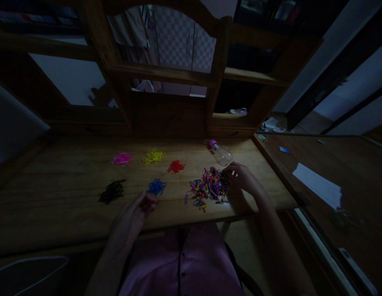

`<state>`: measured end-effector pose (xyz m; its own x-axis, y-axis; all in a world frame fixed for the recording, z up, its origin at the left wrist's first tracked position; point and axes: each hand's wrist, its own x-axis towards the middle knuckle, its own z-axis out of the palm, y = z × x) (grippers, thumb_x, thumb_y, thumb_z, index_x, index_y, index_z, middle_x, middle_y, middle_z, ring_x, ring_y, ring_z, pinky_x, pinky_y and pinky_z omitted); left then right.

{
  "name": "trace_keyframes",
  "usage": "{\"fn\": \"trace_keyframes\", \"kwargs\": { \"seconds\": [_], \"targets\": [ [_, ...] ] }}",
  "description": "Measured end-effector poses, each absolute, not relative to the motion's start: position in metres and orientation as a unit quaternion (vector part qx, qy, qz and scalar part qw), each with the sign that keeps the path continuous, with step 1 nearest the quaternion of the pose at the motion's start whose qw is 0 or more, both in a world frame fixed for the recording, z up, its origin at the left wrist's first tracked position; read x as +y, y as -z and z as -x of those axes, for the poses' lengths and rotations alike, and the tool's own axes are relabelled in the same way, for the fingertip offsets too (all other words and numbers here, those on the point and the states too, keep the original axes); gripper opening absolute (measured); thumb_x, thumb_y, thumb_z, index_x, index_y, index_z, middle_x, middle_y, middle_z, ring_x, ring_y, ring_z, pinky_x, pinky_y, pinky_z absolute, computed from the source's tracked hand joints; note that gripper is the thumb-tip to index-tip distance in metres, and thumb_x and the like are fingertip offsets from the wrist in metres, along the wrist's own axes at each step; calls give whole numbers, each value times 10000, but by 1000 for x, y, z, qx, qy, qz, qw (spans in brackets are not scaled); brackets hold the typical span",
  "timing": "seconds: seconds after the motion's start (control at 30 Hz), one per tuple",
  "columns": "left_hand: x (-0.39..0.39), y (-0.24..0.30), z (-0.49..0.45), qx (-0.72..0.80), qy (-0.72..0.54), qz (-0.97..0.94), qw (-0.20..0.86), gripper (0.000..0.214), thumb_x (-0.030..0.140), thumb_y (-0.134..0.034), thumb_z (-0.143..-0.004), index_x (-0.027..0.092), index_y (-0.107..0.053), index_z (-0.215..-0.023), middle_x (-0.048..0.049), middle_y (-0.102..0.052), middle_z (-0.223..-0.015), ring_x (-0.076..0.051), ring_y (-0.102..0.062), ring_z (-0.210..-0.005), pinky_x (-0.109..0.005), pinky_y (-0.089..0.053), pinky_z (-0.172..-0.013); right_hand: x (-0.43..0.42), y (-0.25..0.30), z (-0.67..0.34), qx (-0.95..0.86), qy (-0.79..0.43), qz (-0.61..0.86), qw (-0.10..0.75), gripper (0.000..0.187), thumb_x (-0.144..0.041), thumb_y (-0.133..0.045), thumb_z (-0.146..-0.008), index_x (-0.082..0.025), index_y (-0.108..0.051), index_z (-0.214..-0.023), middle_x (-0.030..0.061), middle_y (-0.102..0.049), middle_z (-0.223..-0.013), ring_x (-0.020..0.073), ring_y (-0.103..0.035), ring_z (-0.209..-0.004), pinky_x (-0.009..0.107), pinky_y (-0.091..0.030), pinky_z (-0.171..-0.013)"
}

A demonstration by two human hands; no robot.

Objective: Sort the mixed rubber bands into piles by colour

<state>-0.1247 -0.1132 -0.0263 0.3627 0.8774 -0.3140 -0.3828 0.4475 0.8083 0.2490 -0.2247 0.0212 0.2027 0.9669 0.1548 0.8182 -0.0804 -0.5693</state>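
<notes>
A mixed heap of coloured rubber bands point(209, 187) lies on the wooden desk point(70, 205). My right hand point(240, 177) rests at the heap's right edge, fingers curled into the bands as if pinching some. My left hand point(138, 209) hovers just below a small blue pile point(156, 186), fingers drawn together; what they hold, if anything, is too dark to make out. Sorted piles lie farther back: pink point(122, 158), yellow point(153, 156), red point(175, 166), and black point(112, 191) at the left.
A clear bottle with a pink cap point(220, 153) lies on its side behind the heap. A wooden hutch with shelves point(166, 74) rises at the desk's back. A second table on the right holds a white paper point(317, 185).
</notes>
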Motion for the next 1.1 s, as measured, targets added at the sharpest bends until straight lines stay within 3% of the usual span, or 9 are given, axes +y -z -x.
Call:
{"fn": "trace_keyframes", "kwargs": {
  "seconds": [0.23,0.37,0.53,0.67,0.87,1.1],
  "targets": [
    [-113,26,124,395,-416,-324,752,170,287,-722,-746,128,-696,-689,-55,-672,-729,-157,-628,-750,-227,-526,-664,-216,-25,-249,-654,-120,718,206,281,-34,-588,-724,-202,-737,-893,42,-666,-857,152,-617,-726,243,-468,-688],
    [-113,26,125,377,-419,-333,756,166,286,-721,-750,128,-703,-702,-53,-676,-739,-152,-629,-747,-219,-521,-653,-213,-22,-253,-647,-127,720,217,195,-57,-599,-702,-181,-700,-813,28,-655,-796,144,-605,-687,232,-456,-654],
    [-112,30,126,371,-416,-338,758,179,302,-737,-736,128,-706,-708,-58,-682,-751,-164,-636,-773,-231,-524,-667,-224,-26,-266,-608,-138,738,260,108,-188,-612,-761,-165,-654,-858,19,-670,-744,145,-614,-657,227,-462,-605],
    [-110,34,126,371,-420,-332,759,180,307,-752,-722,132,-710,-717,-59,-683,-756,-171,-642,-783,-234,-531,-666,-234,-27,-276,-563,-131,761,296,203,-330,-685,-734,-156,-657,-836,32,-675,-723,152,-597,-633,226,-438,-555],
    [-110,35,127,373,-412,-325,765,197,311,-754,-721,122,-701,-702,-55,-681,-739,-156,-637,-758,-216,-531,-658,-233,-22,-275,-522,-131,803,257,176,-315,-700,-693,-157,-685,-769,33,-695,-698,160,-616,-635,215,-421,-546],
    [-112,29,125,368,-421,-323,764,165,278,-740,-730,121,-699,-701,-57,-680,-738,-155,-633,-744,-222,-525,-654,-217,-14,-271,-478,-193,825,231,195,-304,-608,-786,-147,-706,-723,48,-716,-634,162,-650,-559,203,-441,-495]
  ]
}}
